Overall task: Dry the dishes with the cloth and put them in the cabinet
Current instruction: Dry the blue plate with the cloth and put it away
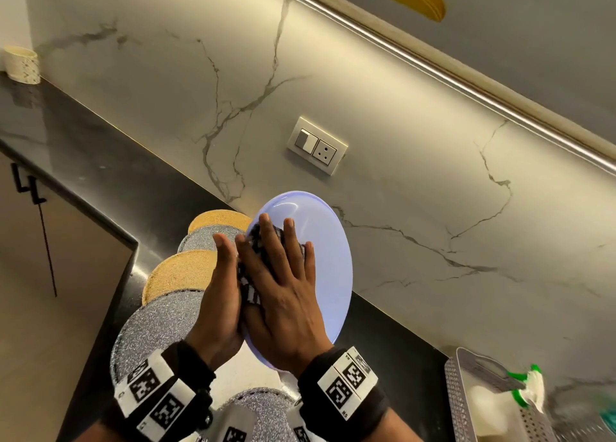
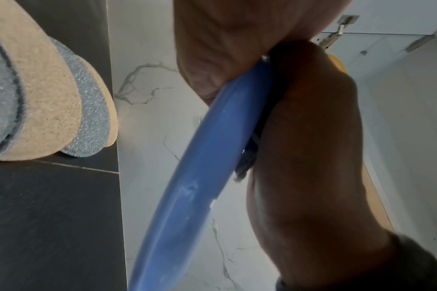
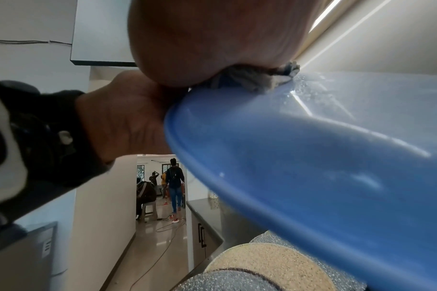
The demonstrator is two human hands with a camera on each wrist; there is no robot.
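The place was a home kitchen: a dark polished stone countertop (image 1: 83, 148) ran from the left edge toward lower right beneath a white veined marble backsplash (image 1: 383, 108), with a wall switch-and-socket plate (image 1: 317, 145) at centre and a grey perforated plastic dish basket (image 1: 466, 405) at lower right.

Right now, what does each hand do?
Left hand: open, supporting the round light-blue plastic plate.
Right hand: open, pressing the dark checked cloth on it.

Head view downward; wrist views close, upward.
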